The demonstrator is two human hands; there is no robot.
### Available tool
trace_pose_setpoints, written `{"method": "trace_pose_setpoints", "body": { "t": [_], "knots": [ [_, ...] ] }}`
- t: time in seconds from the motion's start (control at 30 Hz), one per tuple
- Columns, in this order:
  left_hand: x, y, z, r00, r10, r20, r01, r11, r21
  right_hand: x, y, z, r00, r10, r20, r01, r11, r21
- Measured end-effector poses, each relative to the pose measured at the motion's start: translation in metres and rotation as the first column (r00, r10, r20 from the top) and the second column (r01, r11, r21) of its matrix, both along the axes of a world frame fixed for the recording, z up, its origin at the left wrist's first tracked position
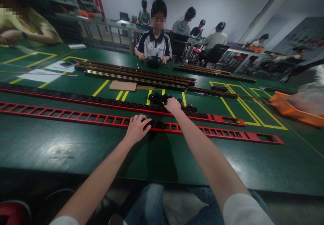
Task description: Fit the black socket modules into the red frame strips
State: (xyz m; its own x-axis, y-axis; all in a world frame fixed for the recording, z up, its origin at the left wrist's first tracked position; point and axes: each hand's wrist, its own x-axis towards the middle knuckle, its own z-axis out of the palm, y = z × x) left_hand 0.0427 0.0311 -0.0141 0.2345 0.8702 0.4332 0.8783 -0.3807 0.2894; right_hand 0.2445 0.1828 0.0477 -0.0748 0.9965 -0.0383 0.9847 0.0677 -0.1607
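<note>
My left hand [138,128] rests on the near red ladder-like frame [88,116], fingers apart and thumb stretched out. Beside the thumb, small black blocks [158,125] sit in the frame's slots. Farther off, my right hand [172,106] reaches into a pile of black parts [157,98], its fingers curled together. Whatever lies between those fingers is hidden. Behind the near frame runs a second red frame [225,119], whose slots are mostly filled with black blocks [83,98]; the pile lies against its far side.
Long dark strips [136,74] lie in a bundle across the green table [63,150], behind a brown cardboard piece [123,85]. An orange bin [298,111] stands at the right. Opposite, a person [154,44] sits with a black object [154,62]; others sit farther back.
</note>
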Motion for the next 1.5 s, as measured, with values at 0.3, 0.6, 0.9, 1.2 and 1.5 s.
{"method": "trace_pose_setpoints", "body": {
  "t": [0.3, 0.6, 0.9, 1.2, 1.5],
  "knots": [
    [-0.001, 0.000, -0.001, 1.000, 0.002, -0.001, -0.002, 1.000, 0.004, 0.013, 0.014, -0.011, 0.999, 0.028, -0.032, -0.027, 1.000, 0.013],
    [0.001, 0.001, -0.001, 1.000, 0.017, -0.008, -0.017, 1.000, 0.016, 0.028, 0.023, -0.022, 0.993, 0.044, -0.108, -0.032, 0.993, 0.110],
    [0.001, 0.000, 0.000, 1.000, 0.022, -0.010, -0.021, 1.000, 0.016, 0.053, 0.031, -0.044, 0.872, 0.074, -0.484, 0.022, 0.982, 0.189],
    [0.001, 0.000, 0.000, 0.999, 0.026, -0.026, -0.025, 1.000, 0.013, 0.068, 0.020, -0.038, 0.490, 0.004, -0.872, 0.124, 0.989, 0.074],
    [-0.001, 0.001, -0.002, 0.999, 0.027, -0.045, -0.027, 1.000, 0.009, 0.079, -0.090, -0.056, -0.174, 0.059, -0.983, 0.028, 0.998, 0.055]
  ]
}}
